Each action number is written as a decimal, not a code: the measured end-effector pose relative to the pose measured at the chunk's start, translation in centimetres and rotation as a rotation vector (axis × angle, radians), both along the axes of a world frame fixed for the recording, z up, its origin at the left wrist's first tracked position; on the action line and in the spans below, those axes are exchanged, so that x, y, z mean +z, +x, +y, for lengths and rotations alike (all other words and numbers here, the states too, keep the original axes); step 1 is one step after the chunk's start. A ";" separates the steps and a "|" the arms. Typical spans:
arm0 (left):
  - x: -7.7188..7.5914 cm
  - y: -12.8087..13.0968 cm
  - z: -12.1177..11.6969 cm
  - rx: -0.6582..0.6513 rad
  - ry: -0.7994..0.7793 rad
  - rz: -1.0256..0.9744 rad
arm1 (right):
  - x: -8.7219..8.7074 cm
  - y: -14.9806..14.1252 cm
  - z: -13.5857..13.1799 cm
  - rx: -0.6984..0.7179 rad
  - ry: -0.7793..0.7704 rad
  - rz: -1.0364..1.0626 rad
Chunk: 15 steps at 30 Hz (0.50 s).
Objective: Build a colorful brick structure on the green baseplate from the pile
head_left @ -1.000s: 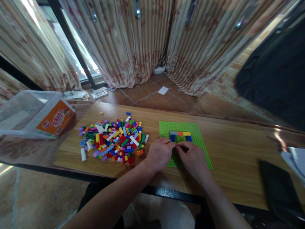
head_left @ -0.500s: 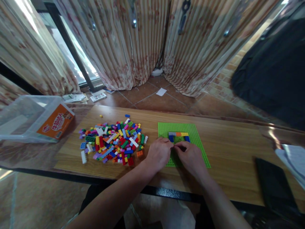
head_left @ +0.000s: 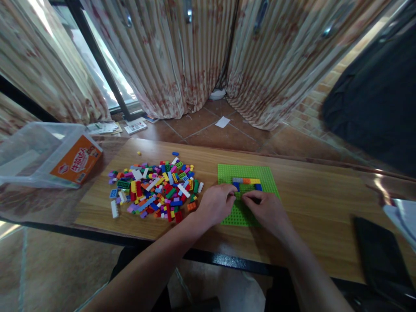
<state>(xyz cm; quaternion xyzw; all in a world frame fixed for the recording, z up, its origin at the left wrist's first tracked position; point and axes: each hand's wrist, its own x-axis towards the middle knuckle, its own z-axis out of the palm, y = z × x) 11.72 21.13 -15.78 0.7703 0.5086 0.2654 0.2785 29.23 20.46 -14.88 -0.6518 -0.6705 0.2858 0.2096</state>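
A green studded baseplate (head_left: 248,219) lies on the table in front of me. On it stands a frame of toy bricks, with a back row (head_left: 246,180) of grey, orange and yellow and dark blue bricks (head_left: 258,187) along the sides. My left hand (head_left: 218,202) is over the plate's left part, fingers curled together by the left blue brick. Over the right part is my right hand (head_left: 270,209), thumb and forefinger pinched near the middle of the plate. A small gap separates the fingertips of both hands. Whatever either pinch holds is hidden.
Left of the plate spreads a pile of loose, many-coloured bricks (head_left: 157,190). A clear plastic box (head_left: 42,164) with an orange label stands at the far left. To the right lie a dark flat object (head_left: 378,251) and some papers (head_left: 404,219). Patterned curtains (head_left: 156,65) hang beyond the table.
My fingertips, which were almost meeting, have parted slightly, the right hand shifting to the right. The whole view has tilted a little. The brick frame looks the same.
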 end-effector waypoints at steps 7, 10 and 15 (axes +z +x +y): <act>-0.4 0.3 0.0 -0.007 0.028 0.037 | 0.0 -0.4 0.0 -0.010 0.027 -0.037; -0.4 0.3 0.0 -0.006 0.036 0.040 | -0.1 -0.4 0.0 -0.001 0.033 -0.026; -0.2 0.4 -0.1 -0.008 0.038 0.055 | -0.1 -0.4 0.0 0.012 0.061 -0.020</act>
